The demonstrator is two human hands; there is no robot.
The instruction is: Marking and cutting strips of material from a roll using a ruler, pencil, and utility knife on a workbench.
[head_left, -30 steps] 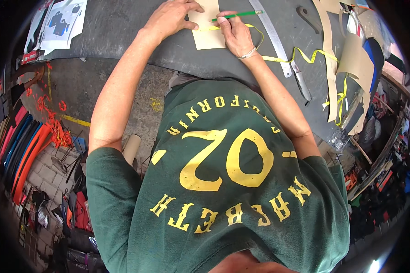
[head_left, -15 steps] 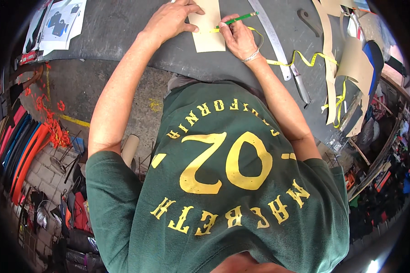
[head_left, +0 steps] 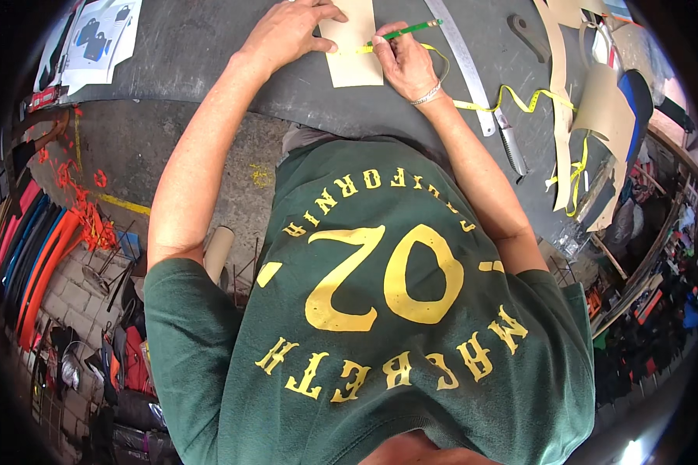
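A strip of tan card (head_left: 356, 70) lies on the dark table near the top of the view. My left hand (head_left: 287, 35) rests at its left edge, fingers spread, with the thumb and a fingertip on the card. At the card's right edge, my right hand (head_left: 405, 66) is closed around a green pencil (head_left: 419, 29), which slants up to the right. A yellow tape measure (head_left: 521, 107) runs across the card, under the right hand, and on in waves over the table. Whether the right fingers also pinch the tape is hard to see.
Right of my hand lie a long metal ruler (head_left: 465, 74), a utility knife (head_left: 513, 151) and a dark flat tool (head_left: 528, 39). Tan card offcuts (head_left: 601, 105) crowd the table's right side. Printed sheets (head_left: 101, 43) lie at the left. Coloured sheets (head_left: 43, 263) stand below.
Both hands stay almost where they were on the card. The pencil and right fingers have shifted only very slightly, and the whole view has moved a little.
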